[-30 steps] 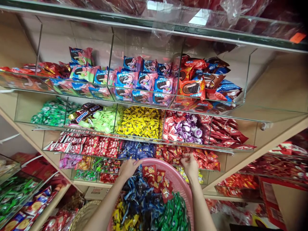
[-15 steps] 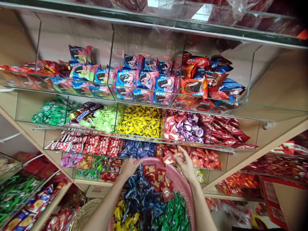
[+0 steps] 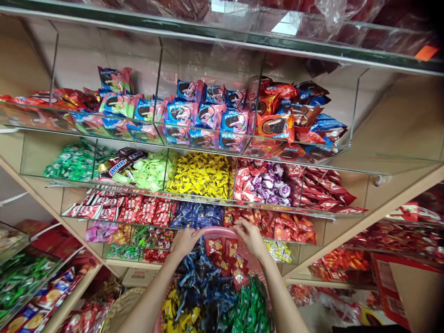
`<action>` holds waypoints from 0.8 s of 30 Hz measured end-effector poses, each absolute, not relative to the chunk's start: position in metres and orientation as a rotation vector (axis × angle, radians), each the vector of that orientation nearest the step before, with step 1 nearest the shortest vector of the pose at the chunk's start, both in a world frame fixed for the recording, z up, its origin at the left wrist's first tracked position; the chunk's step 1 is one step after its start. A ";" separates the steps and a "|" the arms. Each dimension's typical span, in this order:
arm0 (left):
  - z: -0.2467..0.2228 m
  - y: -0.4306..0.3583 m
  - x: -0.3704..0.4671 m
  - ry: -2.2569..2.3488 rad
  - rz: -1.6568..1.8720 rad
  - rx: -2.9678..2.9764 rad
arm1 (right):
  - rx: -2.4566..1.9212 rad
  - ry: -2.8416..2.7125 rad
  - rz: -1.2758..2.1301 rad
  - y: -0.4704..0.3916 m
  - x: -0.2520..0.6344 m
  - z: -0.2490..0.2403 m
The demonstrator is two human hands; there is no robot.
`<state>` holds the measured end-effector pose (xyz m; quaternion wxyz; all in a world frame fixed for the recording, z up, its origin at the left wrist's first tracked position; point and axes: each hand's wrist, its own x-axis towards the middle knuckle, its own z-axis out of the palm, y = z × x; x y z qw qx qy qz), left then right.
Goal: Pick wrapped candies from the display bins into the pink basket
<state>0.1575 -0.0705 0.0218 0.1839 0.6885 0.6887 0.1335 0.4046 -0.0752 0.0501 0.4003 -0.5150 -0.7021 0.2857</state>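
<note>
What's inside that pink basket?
The pink basket holds wrapped sweets: red packets, blue ones, green and yellow. The pile hides its bottom.

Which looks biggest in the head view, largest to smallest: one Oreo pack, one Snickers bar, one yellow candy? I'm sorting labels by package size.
1. Orange Oreo pack.
2. Snickers bar, narrower, though nearly as long.
3. One yellow candy, clearly smallest.
All sit on neighbouring shelves at about the same depth, so nearness hardly skews this.

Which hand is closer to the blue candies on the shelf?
The left hand, just below the blue candies. The right hand is off to their right, by the red candies.
</note>
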 end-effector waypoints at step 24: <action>0.014 -0.073 0.159 1.939 0.443 1.944 | -1.315 -1.426 0.712 -0.018 0.434 -0.001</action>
